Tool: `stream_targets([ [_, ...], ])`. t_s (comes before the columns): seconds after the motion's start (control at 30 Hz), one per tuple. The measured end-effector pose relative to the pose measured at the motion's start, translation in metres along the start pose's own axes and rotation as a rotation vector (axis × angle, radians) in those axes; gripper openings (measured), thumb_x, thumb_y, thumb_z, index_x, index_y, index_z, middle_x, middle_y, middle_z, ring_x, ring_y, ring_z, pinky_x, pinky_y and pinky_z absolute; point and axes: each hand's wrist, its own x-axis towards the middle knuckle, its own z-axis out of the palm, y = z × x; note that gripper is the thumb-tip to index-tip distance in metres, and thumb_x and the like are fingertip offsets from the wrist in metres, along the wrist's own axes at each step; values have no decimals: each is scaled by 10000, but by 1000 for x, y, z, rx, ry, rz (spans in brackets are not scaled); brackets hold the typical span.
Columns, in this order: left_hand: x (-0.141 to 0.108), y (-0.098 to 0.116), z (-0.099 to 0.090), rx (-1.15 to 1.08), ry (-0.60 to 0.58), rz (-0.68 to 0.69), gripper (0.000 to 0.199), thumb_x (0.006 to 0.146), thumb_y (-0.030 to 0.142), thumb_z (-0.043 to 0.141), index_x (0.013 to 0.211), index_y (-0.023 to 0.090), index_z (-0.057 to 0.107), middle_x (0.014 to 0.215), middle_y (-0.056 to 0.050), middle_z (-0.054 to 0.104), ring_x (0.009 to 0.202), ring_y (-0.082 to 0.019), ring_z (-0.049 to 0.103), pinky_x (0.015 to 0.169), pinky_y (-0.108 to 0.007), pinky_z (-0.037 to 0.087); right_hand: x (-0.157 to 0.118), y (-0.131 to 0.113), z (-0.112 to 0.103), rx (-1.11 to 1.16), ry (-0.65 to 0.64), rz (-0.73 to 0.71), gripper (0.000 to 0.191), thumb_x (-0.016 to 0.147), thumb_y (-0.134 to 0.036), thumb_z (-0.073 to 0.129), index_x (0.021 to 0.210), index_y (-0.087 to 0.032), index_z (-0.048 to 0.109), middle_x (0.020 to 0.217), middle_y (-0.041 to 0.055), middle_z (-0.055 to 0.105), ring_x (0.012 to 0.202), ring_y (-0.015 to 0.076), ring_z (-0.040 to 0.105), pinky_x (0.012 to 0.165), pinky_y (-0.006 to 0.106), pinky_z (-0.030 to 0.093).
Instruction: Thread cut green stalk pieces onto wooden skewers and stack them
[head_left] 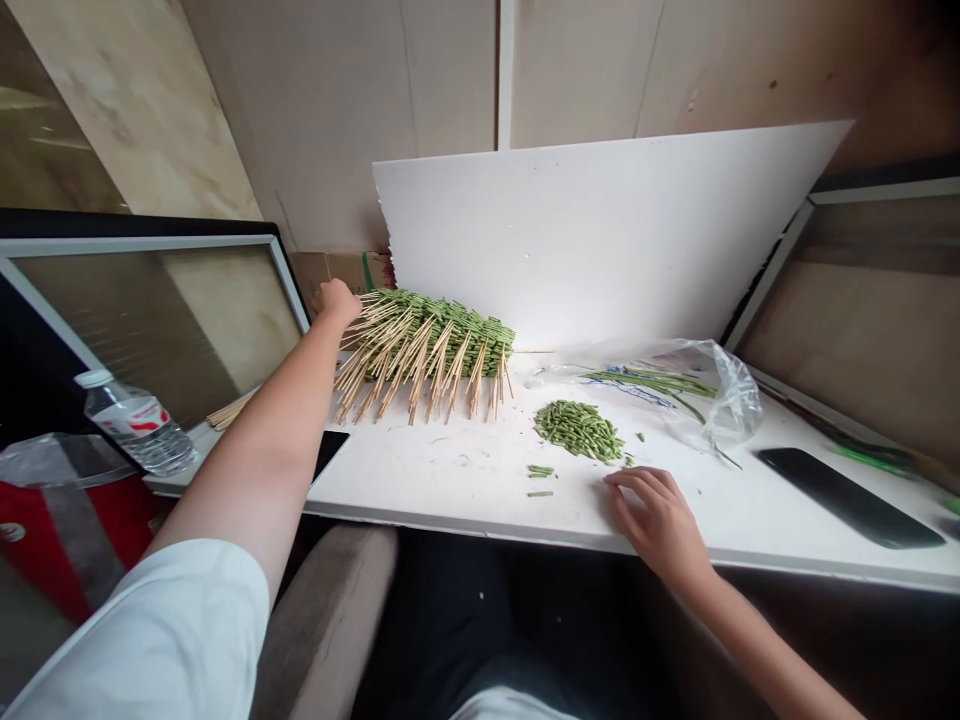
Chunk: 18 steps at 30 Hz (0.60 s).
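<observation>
Skewers of green stalks [427,345] lie stacked on the table [442,485]: light, stiff, I judge, best held by bare sticks [415,383]. Left hand [336,300] at stack's end, grip I cannot tell; right hand [661,515] near cut pieces [577,430], fingers loosely parted.

Just behind the left hand [337,303] is a cardboard box [345,265] with a green strip. Left of that hand stands a pale-framed panel [161,300]; nearer the body than the hand is a clear bottle [142,425] with a white cap and red-and-white label. Farther left and lower is a red bin [71,545], clear plastic over its rim. A padded armrest [345,600] lies below the same hand, well apart. Right of the right hand [660,515], a black phone [847,497] lies flat. Well beyond that hand, a white board [592,230] leans before the wall [570,60].
</observation>
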Motion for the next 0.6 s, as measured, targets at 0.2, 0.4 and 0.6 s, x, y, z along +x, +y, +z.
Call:
stream_targets([
  [0.2,-4,-5,1,43,-52,12,546,1032,392,558,1439,47,676,1452,-301,651,1335,-420,635,1100,-519,524,1,4,2,-3,23,-13,155,1034,-328,626,1137,-261,720,1095,93,777,1070,337,685,933,519,572],
  [0.4,-1,-11,9,103,-97,14,528,1011,396,595,1369,30,721,1317,-335,712,1268,-461,678,1050,-536,551,1,4,1,-3,25,-7,157,1030,-342,624,1122,-261,723,1089,96,779,1054,334,690,929,520,572],
  [0.6,-2,-18,17,181,-159,138,569,984,448,619,1279,-24,739,1032,-345,762,1097,-469,732,975,-556,564,1,4,1,-16,12,-14,159,1035,-340,621,1128,-256,718,1086,95,778,1052,331,683,925,515,572],
])
